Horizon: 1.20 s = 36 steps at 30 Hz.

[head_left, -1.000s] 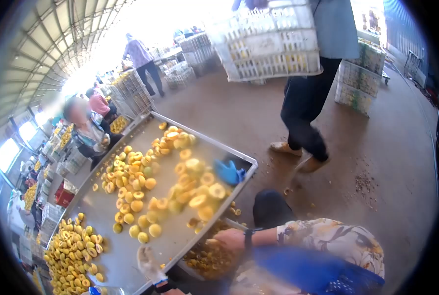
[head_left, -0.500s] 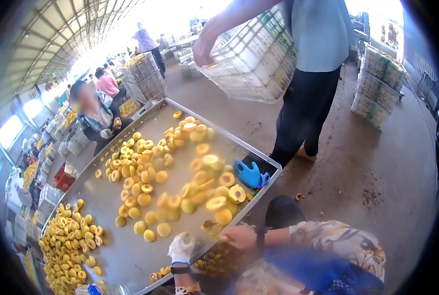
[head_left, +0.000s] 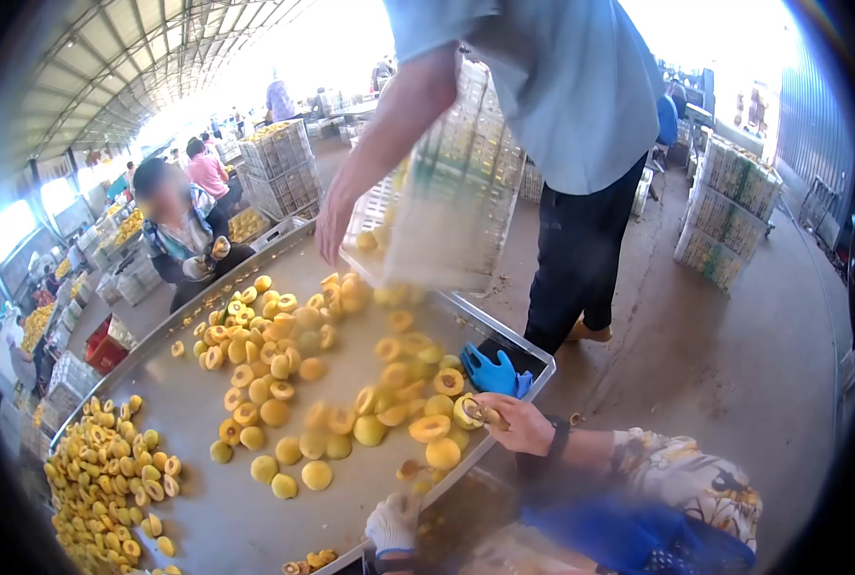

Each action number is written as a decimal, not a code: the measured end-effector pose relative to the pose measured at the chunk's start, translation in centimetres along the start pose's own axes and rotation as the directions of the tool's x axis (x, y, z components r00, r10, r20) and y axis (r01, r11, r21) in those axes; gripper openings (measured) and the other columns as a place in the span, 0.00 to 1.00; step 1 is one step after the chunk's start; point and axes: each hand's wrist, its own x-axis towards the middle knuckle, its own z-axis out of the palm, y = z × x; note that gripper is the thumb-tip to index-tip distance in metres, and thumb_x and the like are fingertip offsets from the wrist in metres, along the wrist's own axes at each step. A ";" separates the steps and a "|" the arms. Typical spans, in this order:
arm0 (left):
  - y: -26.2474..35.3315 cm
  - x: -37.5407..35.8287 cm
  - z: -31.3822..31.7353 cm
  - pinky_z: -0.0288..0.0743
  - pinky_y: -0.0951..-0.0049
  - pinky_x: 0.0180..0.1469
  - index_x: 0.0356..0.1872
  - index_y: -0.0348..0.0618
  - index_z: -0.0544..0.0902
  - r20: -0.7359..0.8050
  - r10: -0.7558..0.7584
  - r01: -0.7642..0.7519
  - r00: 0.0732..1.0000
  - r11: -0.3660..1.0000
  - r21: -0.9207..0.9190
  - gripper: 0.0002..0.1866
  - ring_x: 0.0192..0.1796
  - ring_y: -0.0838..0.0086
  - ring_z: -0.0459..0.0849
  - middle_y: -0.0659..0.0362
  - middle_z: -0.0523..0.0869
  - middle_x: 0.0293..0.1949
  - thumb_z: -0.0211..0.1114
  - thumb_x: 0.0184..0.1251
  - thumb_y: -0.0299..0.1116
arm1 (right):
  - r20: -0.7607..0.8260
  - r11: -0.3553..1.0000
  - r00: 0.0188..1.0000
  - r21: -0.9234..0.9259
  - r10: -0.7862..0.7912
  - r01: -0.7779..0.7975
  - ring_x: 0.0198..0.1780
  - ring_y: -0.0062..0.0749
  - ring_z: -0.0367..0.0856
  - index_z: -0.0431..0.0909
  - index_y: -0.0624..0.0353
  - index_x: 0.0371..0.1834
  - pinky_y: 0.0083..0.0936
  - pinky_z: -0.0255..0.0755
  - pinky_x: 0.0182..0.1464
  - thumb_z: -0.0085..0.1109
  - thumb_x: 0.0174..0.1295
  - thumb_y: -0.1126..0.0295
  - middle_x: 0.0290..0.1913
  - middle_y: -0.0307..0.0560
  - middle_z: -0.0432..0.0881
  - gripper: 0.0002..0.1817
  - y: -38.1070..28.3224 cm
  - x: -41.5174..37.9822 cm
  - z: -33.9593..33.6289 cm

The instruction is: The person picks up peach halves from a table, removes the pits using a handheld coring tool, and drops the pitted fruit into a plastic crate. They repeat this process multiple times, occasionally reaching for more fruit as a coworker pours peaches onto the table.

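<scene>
Halved yellow peaches [head_left: 274, 412] lie spread over a metal sorting table [head_left: 212, 494]. My right hand [head_left: 516, 422], bare with a black wristband, grips a small tool [head_left: 490, 416] with what looks like a metal loop end. That end is at a peach half [head_left: 467, 411] by the table's near right edge. My left hand [head_left: 389, 525], in a white knit glove, is at the table's near rim; its fingers are blurred, and what it may hold is hidden. A blue glove [head_left: 490, 367] lies at the right corner.
A co-worker in a light blue shirt [head_left: 552, 105] holds a tilted white crate [head_left: 461, 192] over the far edge, peaches inside. Another person [head_left: 183, 230] sits across the table. A dense peach pile [head_left: 106, 479] lies left; stacked crates [head_left: 729, 211] stand right.
My right hand has moved up and right to a peach half. My gloved left hand has shifted right and down. The co-worker's crate has come down over the table edge and tipped.
</scene>
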 end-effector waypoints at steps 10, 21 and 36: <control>-1.0 0.3 1.3 0.74 0.56 0.32 0.25 0.50 0.83 -0.057 0.014 -0.017 0.998 0.999 -0.042 0.23 0.31 0.55 0.83 0.54 0.83 0.24 0.61 0.51 0.61 | 0.050 0.989 0.998 -0.146 0.037 -0.029 0.51 0.45 0.76 0.74 0.58 0.50 0.32 0.71 0.52 0.57 0.54 0.74 0.49 0.50 0.78 0.18 1.7 -0.1 2.2; -1.0 -0.2 0.1 0.75 0.54 0.31 0.31 0.47 0.82 -0.029 0.101 -0.103 0.994 0.991 -0.080 0.17 0.29 0.55 0.83 0.50 0.83 0.25 0.52 0.63 0.49 | 0.129 0.925 0.957 -0.315 0.262 -0.211 0.42 0.54 0.77 0.77 0.58 0.45 0.41 0.70 0.44 0.48 0.63 0.55 0.38 0.59 0.80 0.18 1.8 0.3 4.8; -2.8 -2.1 -2.0 0.75 0.55 0.35 0.28 0.51 0.83 -0.097 0.219 -0.234 0.971 0.954 -0.187 0.21 0.34 0.55 0.83 0.52 0.84 0.28 0.62 0.49 0.59 | 0.227 0.955 0.972 -0.297 0.061 0.009 0.41 0.52 0.74 0.75 0.61 0.32 0.44 0.67 0.45 0.43 0.63 0.63 0.36 0.58 0.76 0.14 -0.9 -4.8 8.2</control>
